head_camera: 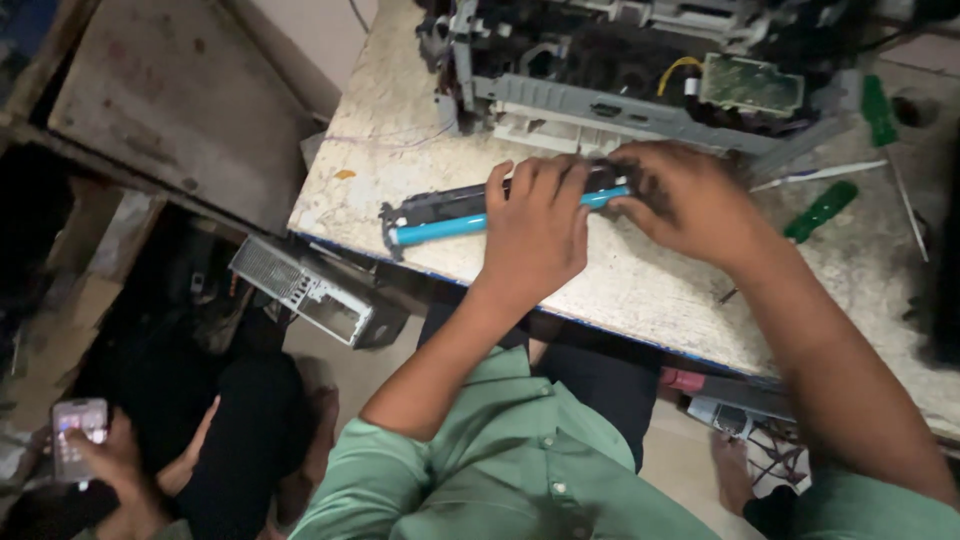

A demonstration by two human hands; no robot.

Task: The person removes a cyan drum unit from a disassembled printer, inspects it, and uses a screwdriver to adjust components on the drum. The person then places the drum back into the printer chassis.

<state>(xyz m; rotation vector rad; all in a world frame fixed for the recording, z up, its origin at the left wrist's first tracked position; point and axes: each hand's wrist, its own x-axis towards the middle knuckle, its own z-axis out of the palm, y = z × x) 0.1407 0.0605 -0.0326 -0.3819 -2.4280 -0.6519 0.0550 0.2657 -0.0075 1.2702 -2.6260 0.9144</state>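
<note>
Head view: black cartridge (450, 205) w/ cyan drum roller.

Dim workshop: worn pale worktable (640, 290), tan floor (330, 370), scuffed wooden board (170, 110) at left.

My left hand (535, 225) lies palm down, its back up toward me, fingers close together and curled forward over what lies under it, the knuckles bent and the fingertips out of sight. The left forearm runs bare down from the wrist toward my chest, with a green sleeve pushed up above the elbow. My right hand (685, 200) sits just beside the left, also back up, turned inward so its fingers point to the left, bent in a pinch; the tips are hidden. The right forearm slants bare down to the lower right corner, where a green sleeve begins. Both wrists are nearly straight.
</note>
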